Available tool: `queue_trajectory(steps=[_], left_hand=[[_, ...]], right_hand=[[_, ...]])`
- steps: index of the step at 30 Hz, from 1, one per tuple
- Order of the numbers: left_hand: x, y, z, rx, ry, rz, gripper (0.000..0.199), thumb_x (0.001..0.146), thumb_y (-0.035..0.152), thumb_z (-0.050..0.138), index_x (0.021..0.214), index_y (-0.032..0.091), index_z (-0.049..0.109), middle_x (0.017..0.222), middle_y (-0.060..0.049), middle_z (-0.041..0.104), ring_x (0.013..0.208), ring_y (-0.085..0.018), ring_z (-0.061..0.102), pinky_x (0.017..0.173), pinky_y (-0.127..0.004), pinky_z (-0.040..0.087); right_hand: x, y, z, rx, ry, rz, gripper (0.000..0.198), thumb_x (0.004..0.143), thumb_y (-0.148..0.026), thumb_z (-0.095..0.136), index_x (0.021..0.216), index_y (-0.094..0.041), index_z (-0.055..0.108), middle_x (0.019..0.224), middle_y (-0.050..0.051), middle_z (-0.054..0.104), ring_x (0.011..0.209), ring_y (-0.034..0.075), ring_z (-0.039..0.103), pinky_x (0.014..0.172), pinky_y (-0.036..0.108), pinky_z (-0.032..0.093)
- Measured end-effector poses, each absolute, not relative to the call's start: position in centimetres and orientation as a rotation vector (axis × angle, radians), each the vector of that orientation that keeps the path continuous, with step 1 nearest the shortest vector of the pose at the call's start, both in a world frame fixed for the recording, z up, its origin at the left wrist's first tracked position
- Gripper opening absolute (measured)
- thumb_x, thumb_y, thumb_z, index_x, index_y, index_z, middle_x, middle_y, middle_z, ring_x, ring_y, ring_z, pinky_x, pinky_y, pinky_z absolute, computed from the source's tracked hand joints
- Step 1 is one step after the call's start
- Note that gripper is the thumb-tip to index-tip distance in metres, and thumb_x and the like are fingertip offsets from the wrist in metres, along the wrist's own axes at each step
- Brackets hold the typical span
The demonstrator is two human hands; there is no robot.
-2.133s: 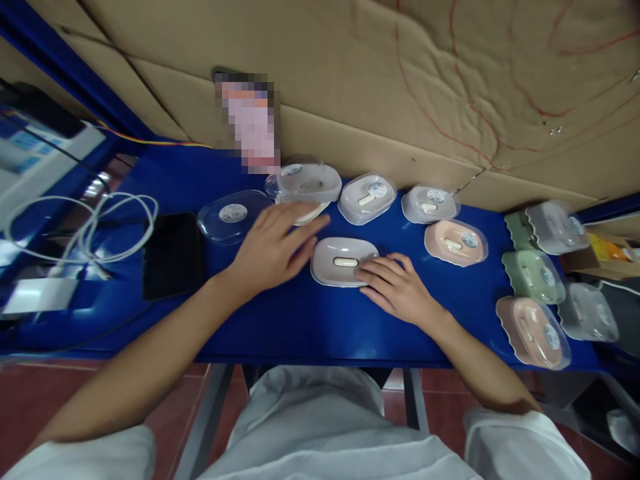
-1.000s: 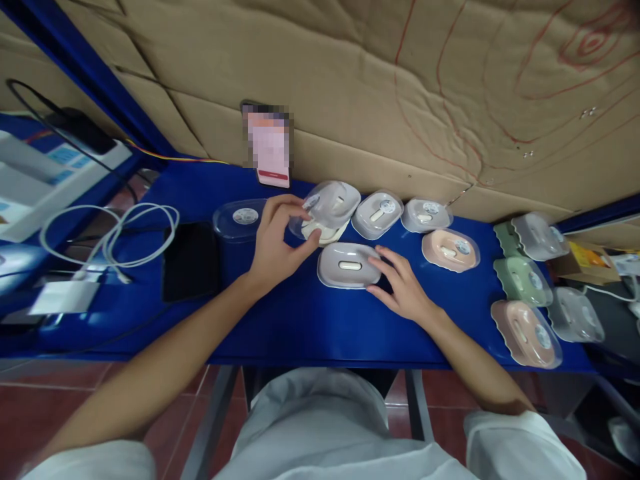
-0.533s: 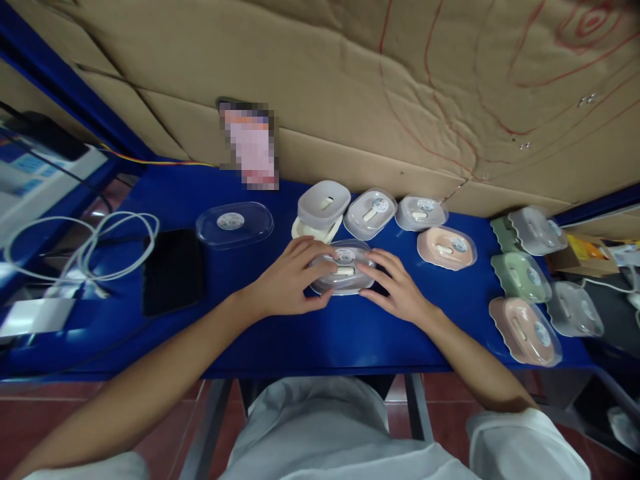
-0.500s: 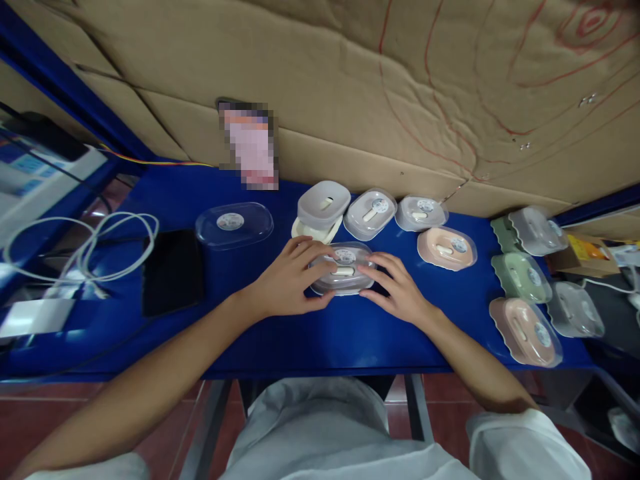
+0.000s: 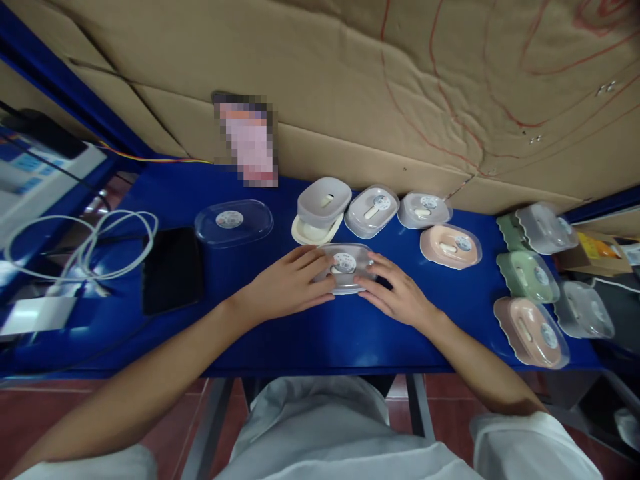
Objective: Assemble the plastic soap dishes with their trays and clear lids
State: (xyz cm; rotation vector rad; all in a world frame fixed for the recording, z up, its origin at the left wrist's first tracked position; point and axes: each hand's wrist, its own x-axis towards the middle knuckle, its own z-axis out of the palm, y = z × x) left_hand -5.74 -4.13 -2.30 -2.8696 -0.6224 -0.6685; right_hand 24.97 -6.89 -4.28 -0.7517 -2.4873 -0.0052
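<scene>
In the head view, a grey oval soap box (image 5: 346, 285) with a clear lid and a round label lies at the middle of the blue table. My left hand (image 5: 295, 283) grips its left end, fingers bent over the rim. My right hand (image 5: 395, 290) holds the right end, fingertips on the lid's edge. Whether the lid is fully seated I cannot tell. Just behind stands a lidless grey soap box (image 5: 324, 200), resting partly on a cream tray (image 5: 303, 232). A loose clear lid (image 5: 250, 223) lies to the left.
Other lidded soap boxes stand behind and right: grey (image 5: 367, 217), another grey (image 5: 425, 212), pink (image 5: 445, 248). Several more, including a green one (image 5: 525, 277), cluster at the right edge. On the left lie a black pad (image 5: 173, 273) and white cable (image 5: 85, 270). Cardboard (image 5: 340, 87) walls the back.
The fingers of both hands have shifted on the soap box, and my left thumb no longer shows. The lid's label now overlaps the cream piece below it. The view has moved slightly.
</scene>
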Motion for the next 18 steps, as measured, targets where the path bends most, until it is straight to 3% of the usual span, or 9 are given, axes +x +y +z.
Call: queue_trajectory(steps=[5,10,14,18], left_hand=[[-5.6,-4.3,-2.4,-2.91,-0.64,-0.726,0.006,0.098,0.025,0.075,0.101,0.023,0.071,0.112,-0.009,0.073,0.115,-0.026,0.068,0.113,-0.048,0.056],[-5.7,-4.3,-2.9,-2.92,-0.64,-0.787,0.007,0.096,0.025,0.077,0.101,0.022,0.072,0.113,-0.009,0.074,0.116,-0.025,0.069,0.115,-0.048,0.056],[-5.5,-4.3,-3.5,-2.972,-0.629,-0.895,0.016,0.097,0.027,0.077,0.111,0.021,0.072,0.125,-0.012,0.073,0.124,-0.028,0.068,0.119,-0.05,0.054],[-5.3,-3.9,-3.5,-3.039,-0.673,-0.996,0.036,0.104,0.035,0.067,0.136,0.019,0.063,0.142,-0.016,0.067,0.137,-0.028,0.063,0.125,-0.053,0.047]], right_hand=[[25.1,-7.1,-4.8,-0.813,-2.511,-0.033,0.041,0.099,-0.022,0.076,0.139,-0.031,0.07,0.119,0.007,0.072,0.144,0.029,0.059,0.118,0.053,0.056],[25.4,-7.1,-5.1,-0.82,-2.504,-0.073,0.04,0.098,-0.024,0.077,0.137,-0.033,0.072,0.113,0.006,0.073,0.136,0.028,0.064,0.114,0.049,0.057],[25.4,-6.8,-4.6,-0.791,-2.479,-0.081,0.041,0.099,-0.034,0.077,0.139,-0.03,0.068,0.124,0.01,0.07,0.14,0.032,0.06,0.115,0.056,0.053],[25.7,-6.5,-3.3,-0.776,-2.541,0.015,0.047,0.101,-0.037,0.073,0.146,-0.025,0.062,0.138,0.014,0.065,0.145,0.033,0.056,0.118,0.056,0.051]])
